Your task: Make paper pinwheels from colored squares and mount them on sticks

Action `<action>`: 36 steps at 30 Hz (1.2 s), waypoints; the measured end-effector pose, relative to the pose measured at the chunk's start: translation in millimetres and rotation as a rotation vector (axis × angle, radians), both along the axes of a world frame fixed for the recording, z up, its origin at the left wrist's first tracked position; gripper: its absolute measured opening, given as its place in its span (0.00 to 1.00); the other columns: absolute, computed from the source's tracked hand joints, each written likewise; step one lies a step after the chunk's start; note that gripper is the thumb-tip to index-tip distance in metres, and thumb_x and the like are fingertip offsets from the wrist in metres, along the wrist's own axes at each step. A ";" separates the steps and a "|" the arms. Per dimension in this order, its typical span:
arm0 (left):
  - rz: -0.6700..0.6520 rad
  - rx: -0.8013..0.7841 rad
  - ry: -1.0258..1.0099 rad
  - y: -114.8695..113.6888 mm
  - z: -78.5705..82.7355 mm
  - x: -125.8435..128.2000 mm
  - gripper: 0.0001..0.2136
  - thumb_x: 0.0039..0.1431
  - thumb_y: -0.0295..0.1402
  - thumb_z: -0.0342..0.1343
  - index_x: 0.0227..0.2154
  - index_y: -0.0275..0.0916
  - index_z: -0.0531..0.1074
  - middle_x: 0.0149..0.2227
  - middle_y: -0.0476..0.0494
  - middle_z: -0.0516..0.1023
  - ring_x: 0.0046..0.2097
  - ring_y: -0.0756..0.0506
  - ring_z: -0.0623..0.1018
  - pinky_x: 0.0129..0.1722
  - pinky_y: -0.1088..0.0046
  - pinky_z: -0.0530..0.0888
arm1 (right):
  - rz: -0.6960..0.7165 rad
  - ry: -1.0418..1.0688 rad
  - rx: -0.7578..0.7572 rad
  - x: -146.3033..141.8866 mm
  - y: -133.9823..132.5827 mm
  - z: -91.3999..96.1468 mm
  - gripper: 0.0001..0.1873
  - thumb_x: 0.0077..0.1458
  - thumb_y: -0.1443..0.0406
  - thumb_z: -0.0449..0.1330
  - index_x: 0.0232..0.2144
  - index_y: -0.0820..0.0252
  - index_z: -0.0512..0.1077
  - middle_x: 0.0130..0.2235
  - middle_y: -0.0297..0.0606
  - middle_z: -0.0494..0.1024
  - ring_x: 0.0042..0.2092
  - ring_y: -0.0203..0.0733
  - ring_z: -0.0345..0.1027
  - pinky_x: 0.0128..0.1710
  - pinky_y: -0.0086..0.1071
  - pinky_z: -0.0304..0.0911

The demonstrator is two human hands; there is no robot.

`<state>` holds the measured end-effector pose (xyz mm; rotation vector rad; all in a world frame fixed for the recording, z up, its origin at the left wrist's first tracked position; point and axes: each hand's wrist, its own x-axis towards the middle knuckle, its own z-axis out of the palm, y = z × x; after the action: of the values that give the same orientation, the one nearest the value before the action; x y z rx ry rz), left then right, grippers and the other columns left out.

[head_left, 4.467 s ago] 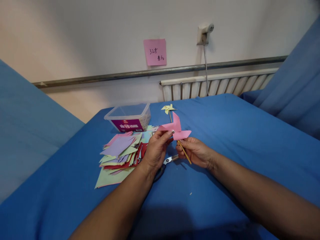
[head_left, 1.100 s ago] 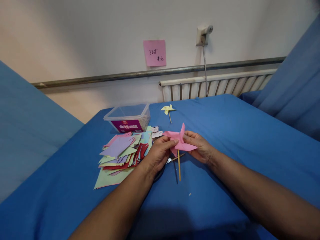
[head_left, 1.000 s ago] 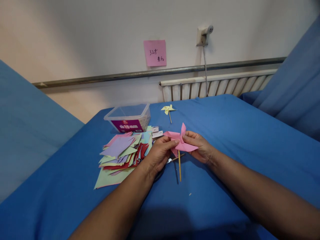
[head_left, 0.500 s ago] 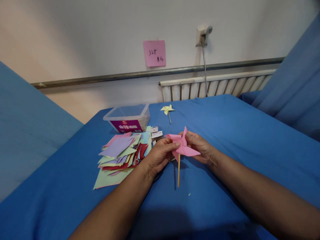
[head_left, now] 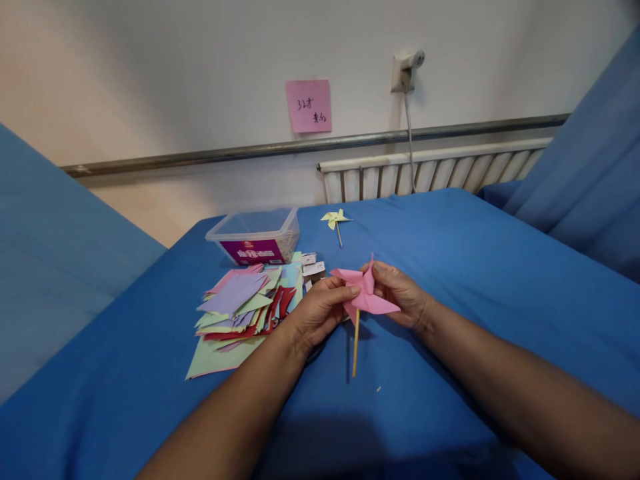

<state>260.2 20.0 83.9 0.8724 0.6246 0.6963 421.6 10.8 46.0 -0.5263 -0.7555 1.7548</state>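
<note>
A pink paper pinwheel [head_left: 370,301] on a thin wooden stick [head_left: 355,347] is held above the blue cloth in the middle of the view. My left hand [head_left: 317,313] pinches its left blade with thumb and fingers. My right hand [head_left: 400,293] grips the right side of the paper head from behind, fingers closed. The stick hangs down and a little left, its tip close to the cloth.
A spread pile of coloured paper squares [head_left: 240,310] lies left of my hands. Behind it stands a clear plastic box [head_left: 256,235]. A small yellow pinwheel [head_left: 336,220] lies farther back. Scissors are mostly hidden under my left hand. The blue-covered table [head_left: 475,267] extends right.
The pinwheel has come down and toward me, and its stick has swung from slanting right to hanging nearly straight. My right hand left the stick and now grips the paper head.
</note>
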 end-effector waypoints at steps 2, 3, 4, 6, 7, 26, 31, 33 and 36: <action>-0.008 0.011 0.004 0.9 -1.7 0.1 0.12 0.44 0.26 0.66 0.35 0.31 0.78 0.31 0.41 0.79 0.31 0.49 0.76 0.36 0.74 0.71 | -0.010 0.000 0.005 -1.0 -0.3 -0.2 0.13 0.47 0.57 0.68 0.30 0.60 0.74 0.28 0.32 0.75 0.28 0.33 0.67 0.31 0.28 0.64; -0.011 0.014 0.005 1.5 -2.5 0.0 0.12 0.44 0.26 0.66 0.35 0.31 0.78 0.31 0.41 0.79 0.31 0.49 0.77 0.37 0.74 0.71 | -0.013 0.003 0.004 -1.5 -0.3 -0.4 0.13 0.48 0.57 0.67 0.30 0.61 0.74 0.26 0.32 0.74 0.26 0.32 0.67 0.29 0.27 0.64; -0.013 0.015 0.006 2.0 -3.2 -0.2 0.12 0.44 0.26 0.66 0.35 0.31 0.78 0.31 0.41 0.79 0.31 0.49 0.77 0.37 0.74 0.71 | -0.017 0.007 0.001 -1.9 -0.1 -0.5 0.12 0.49 0.58 0.67 0.29 0.61 0.74 0.25 0.31 0.73 0.25 0.32 0.66 0.29 0.27 0.64; -0.011 0.013 0.007 2.8 -3.9 -0.8 0.13 0.44 0.26 0.66 0.36 0.32 0.77 0.31 0.41 0.79 0.31 0.49 0.76 0.37 0.74 0.71 | -0.023 0.008 -0.004 -2.1 0.4 -0.6 0.11 0.50 0.59 0.66 0.29 0.61 0.74 0.24 0.30 0.73 0.25 0.31 0.66 0.29 0.27 0.64; -0.006 0.012 0.011 3.1 -4.1 -1.1 0.13 0.44 0.27 0.66 0.36 0.32 0.77 0.32 0.41 0.79 0.31 0.49 0.76 0.36 0.74 0.71 | -0.025 0.005 -0.007 -1.9 0.7 -0.5 0.11 0.51 0.59 0.66 0.29 0.61 0.74 0.25 0.31 0.74 0.25 0.31 0.67 0.29 0.27 0.64; 0.056 -0.009 0.014 0.2 3.4 0.0 0.13 0.43 0.26 0.67 0.35 0.31 0.77 0.30 0.42 0.79 0.31 0.50 0.77 0.35 0.75 0.72 | -0.065 -0.159 0.121 -4.8 -2.1 3.4 0.16 0.42 0.61 0.72 0.34 0.60 0.74 0.34 0.35 0.78 0.33 0.36 0.71 0.38 0.32 0.65; 0.052 -0.025 0.012 -2.2 5.7 -0.5 0.13 0.44 0.25 0.66 0.36 0.32 0.77 0.29 0.44 0.79 0.29 0.50 0.76 0.33 0.76 0.72 | -0.015 -0.107 0.094 -2.5 -1.2 4.0 0.16 0.46 0.56 0.69 0.33 0.59 0.74 0.34 0.36 0.78 0.33 0.37 0.71 0.36 0.33 0.65; 0.054 -0.027 0.014 -2.6 7.0 -0.9 0.14 0.45 0.26 0.65 0.38 0.32 0.77 0.30 0.44 0.79 0.29 0.51 0.76 0.32 0.76 0.72 | 0.026 -0.069 0.070 -1.2 -1.4 4.6 0.16 0.50 0.53 0.65 0.35 0.59 0.74 0.35 0.38 0.78 0.34 0.39 0.71 0.37 0.34 0.65; 0.056 -0.020 0.017 -2.6 8.1 -0.7 0.12 0.44 0.25 0.66 0.35 0.32 0.77 0.29 0.45 0.78 0.28 0.51 0.76 0.32 0.76 0.73 | 0.030 -0.053 0.055 -0.9 -1.8 4.1 0.14 0.50 0.55 0.65 0.33 0.59 0.74 0.32 0.36 0.78 0.33 0.38 0.70 0.35 0.32 0.65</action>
<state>259.4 17.4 92.0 0.8450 0.6722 0.7331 420.7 9.1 50.1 -0.5284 -0.8505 1.7487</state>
